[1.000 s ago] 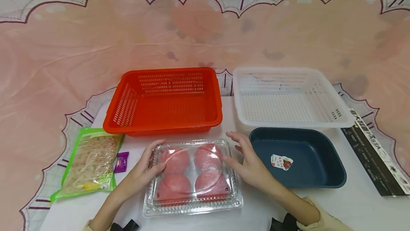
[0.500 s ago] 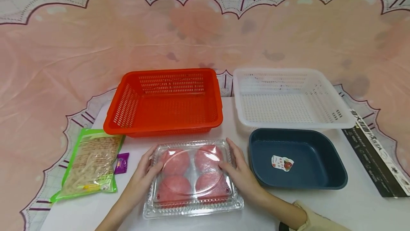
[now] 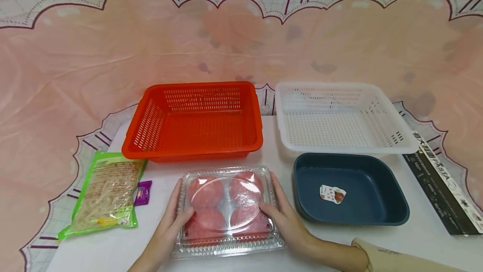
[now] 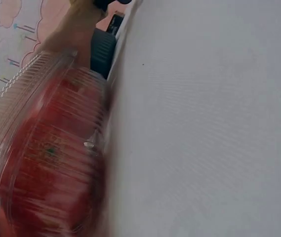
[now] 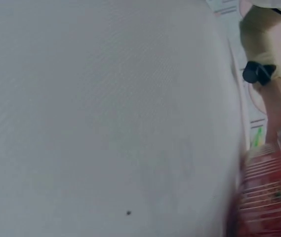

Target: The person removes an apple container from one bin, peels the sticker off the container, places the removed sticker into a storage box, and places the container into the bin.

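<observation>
A clear plastic clamshell box (image 3: 226, 209) with round red fruit inside lies on the white table (image 3: 377, 238) in front of me. My left hand (image 3: 171, 219) grips its left side, thumb over the lid. My right hand (image 3: 284, 219) grips the right side the same way. The left wrist view shows the box (image 4: 41, 158) blurred and close, with the other arm (image 4: 76, 29) beyond it. In the right wrist view the box (image 5: 268, 197) shows only at the lower right edge.
An orange basket (image 3: 196, 121) and a white basket (image 3: 339, 117) stand behind the box. A dark blue tub (image 3: 351, 188) with a sticker (image 3: 332, 192) in it sits to the right. A green noodle packet (image 3: 105, 192), a purple sachet (image 3: 143, 192) and a black pasta box (image 3: 441, 184) lie at the sides.
My right hand has come left from beside the blue tub onto the box's right side. Both hands have slid nearer along the box and closed on it.
</observation>
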Demonstrator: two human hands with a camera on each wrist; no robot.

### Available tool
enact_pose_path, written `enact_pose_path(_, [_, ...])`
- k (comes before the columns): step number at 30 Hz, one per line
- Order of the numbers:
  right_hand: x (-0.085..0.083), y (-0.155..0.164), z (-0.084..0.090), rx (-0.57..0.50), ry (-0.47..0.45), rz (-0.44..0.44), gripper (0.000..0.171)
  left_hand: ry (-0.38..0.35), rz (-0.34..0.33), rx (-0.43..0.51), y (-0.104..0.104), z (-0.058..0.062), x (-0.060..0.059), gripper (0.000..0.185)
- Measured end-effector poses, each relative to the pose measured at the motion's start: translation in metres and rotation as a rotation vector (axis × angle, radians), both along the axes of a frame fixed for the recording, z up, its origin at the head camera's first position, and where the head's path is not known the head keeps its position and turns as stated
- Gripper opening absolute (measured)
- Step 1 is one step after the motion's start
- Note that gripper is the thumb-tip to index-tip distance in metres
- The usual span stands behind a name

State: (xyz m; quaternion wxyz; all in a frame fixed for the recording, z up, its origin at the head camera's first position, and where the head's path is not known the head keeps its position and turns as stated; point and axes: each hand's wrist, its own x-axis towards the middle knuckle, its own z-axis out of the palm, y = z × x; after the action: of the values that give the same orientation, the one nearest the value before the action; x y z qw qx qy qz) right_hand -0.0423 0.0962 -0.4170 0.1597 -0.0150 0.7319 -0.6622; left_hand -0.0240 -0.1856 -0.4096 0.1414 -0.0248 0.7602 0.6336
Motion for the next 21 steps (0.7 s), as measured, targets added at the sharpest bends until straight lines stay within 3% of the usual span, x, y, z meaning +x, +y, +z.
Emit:
enact_pose_path(7, [0.0,0.003,0.006,0.106,0.005,0.022,0.078,-0.009,0.023,-0.103,-0.001,0.0,0.003,0.071])
enact_pose_path(12, [0.007,0.006,0.006,0.183,0.028,0.048,0.088,0.118,-0.005,-0.184,-0.005,-0.004,0.011,0.084])
enact_pose_path(16, [0.013,0.01,0.0,0.094,0.034,0.098,0.102,0.167,-0.046,-0.225,-0.006,-0.006,0.017,0.103])
enact_pose_path(21, [0.015,0.013,-0.01,-0.052,0.055,0.174,0.12,0.132,-0.085,-0.255,-0.006,-0.004,0.018,0.125])
